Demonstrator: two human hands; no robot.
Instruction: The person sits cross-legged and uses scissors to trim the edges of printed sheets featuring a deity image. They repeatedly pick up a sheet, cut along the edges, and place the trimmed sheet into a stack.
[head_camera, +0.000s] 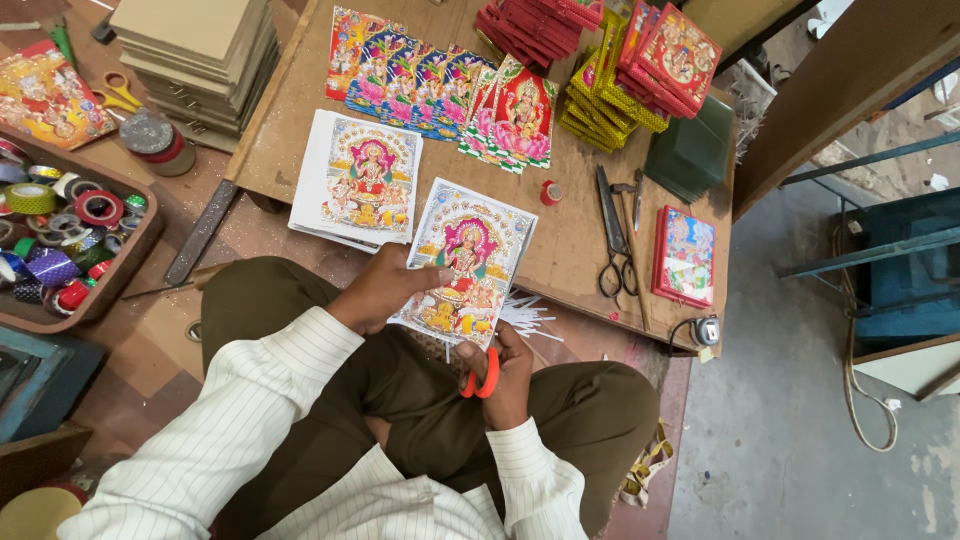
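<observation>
Holding glossy rectangular print (468, 262), orange-handled scissors (482, 375)

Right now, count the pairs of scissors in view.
3. Orange-handled scissors in the right hand; large black scissors on the board; yellow-and-red-handled scissors at upper left by the tape rolls. Others may be hidden.

Beyond the hands, a print stack (357, 180) lies on the counter (570, 240) to the left hand's (385, 288) far side, large shears (613, 238) and a framed picture (684, 256) lie right of the right hand (505, 375), and a tape tray (60, 235) sits far left.
</observation>
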